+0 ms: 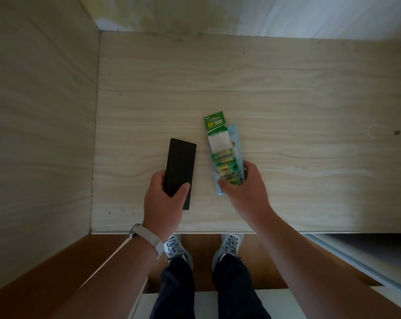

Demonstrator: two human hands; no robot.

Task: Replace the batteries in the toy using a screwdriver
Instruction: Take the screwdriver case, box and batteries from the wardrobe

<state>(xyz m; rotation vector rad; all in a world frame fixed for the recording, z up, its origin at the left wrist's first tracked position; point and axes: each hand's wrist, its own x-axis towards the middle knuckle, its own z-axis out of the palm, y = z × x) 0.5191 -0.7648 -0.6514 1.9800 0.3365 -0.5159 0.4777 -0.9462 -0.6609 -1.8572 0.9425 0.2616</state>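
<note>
A flat black rectangular device (180,162) is gripped at its near end by my left hand (165,199), just above the pale wooden table (287,111). My right hand (243,192) holds the near end of a green blister pack of batteries (222,155), which has a light blue flat packet under it. Several green and gold cells show through the plastic. The two hands are side by side near the table's front edge. No screwdriver is in view.
A wooden side panel (41,111) rises along the table's left edge and a wall (241,14) runs behind it. My legs and shoes (227,247) stand on a brown floor below the front edge. A small dark spot (396,132) marks the table's right side.
</note>
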